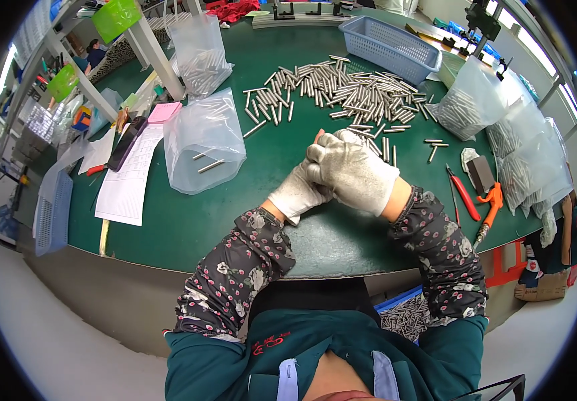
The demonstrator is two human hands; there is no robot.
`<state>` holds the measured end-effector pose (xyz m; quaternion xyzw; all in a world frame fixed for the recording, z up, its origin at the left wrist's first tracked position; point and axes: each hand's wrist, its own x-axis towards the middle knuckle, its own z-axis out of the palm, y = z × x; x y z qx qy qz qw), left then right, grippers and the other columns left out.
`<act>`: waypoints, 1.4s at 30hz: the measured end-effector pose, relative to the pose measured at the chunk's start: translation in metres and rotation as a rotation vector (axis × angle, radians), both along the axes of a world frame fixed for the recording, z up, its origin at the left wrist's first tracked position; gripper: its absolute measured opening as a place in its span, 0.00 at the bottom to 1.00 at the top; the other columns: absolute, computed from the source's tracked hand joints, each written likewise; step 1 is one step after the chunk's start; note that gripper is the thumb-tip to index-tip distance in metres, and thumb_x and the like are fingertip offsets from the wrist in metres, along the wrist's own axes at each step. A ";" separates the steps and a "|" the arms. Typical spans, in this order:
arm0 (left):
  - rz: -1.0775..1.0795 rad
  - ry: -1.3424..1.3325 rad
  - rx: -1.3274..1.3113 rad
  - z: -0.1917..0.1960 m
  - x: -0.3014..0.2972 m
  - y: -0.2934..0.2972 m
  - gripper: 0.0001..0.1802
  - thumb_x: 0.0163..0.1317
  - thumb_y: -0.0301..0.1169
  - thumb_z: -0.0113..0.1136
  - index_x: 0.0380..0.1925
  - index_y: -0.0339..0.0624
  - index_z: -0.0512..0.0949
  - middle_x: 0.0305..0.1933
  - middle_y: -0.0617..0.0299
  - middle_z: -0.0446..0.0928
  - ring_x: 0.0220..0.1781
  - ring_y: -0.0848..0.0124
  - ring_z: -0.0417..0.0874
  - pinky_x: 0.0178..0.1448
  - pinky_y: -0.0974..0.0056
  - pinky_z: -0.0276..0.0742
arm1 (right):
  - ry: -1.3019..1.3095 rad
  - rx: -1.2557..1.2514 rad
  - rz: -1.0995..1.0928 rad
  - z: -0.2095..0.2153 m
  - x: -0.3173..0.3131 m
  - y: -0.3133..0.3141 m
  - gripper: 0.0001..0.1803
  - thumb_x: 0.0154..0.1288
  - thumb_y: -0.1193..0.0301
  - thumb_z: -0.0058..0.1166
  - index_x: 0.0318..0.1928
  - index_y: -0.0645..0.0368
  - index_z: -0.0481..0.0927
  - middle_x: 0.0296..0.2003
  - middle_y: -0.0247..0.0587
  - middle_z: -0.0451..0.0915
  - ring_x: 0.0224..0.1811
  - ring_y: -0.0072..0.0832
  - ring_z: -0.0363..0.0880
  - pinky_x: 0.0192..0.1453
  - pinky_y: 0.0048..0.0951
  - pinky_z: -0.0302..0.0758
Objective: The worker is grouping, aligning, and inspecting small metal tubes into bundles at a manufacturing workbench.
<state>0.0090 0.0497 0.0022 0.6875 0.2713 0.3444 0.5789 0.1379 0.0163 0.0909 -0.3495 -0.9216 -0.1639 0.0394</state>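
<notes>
My right hand point(356, 172), in a whitish work glove, is closed with its fingers curled over my left hand point(298, 192), which wears a similar glove. The left hand's fingers are mostly hidden behind the right, and they look closed as well. Whatever the two hands hold between them cannot be made out. Just beyond them spreads a heap of short shiny metal pins point(362, 93). To the left, a clear plastic bag point(195, 157) lies open on the table with several pins inside. A few loose pins point(433, 154) lie right of the hands.
A blue plastic basket point(390, 48) stands behind the heap. Filled clear bags point(465, 107) crowd the right edge. Red-handled pliers point(464, 194) and an orange air gun point(493, 204) lie at the right. Paper sheets point(127, 184) and a dark phone point(127, 144) are at the left.
</notes>
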 end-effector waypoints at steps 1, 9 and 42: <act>-0.038 0.056 -0.049 -0.003 -0.002 0.002 0.58 0.39 0.19 0.65 0.63 0.45 0.34 0.53 0.61 0.65 0.53 0.73 0.68 0.54 0.73 0.66 | 0.004 -0.033 -0.031 0.000 0.001 0.000 0.09 0.45 0.68 0.50 0.30 0.50 0.78 0.37 0.33 0.73 0.42 0.28 0.71 0.44 0.29 0.65; -0.081 -0.090 -0.097 0.000 0.003 0.002 0.56 0.41 0.18 0.62 0.64 0.47 0.35 0.51 0.66 0.66 0.50 0.77 0.69 0.55 0.73 0.66 | -0.160 0.097 0.042 -0.005 0.003 -0.001 0.11 0.49 0.68 0.45 0.34 0.49 0.77 0.38 0.31 0.73 0.43 0.27 0.70 0.46 0.29 0.64; -0.012 -0.523 -0.450 -0.010 -0.006 0.009 0.24 0.51 0.30 0.61 0.48 0.40 0.64 0.37 0.63 0.70 0.35 0.72 0.76 0.40 0.62 0.78 | 0.940 0.177 -0.410 -0.057 0.009 -0.009 0.10 0.44 0.74 0.57 0.31 0.59 0.74 0.28 0.41 0.73 0.34 0.40 0.70 0.40 0.37 0.67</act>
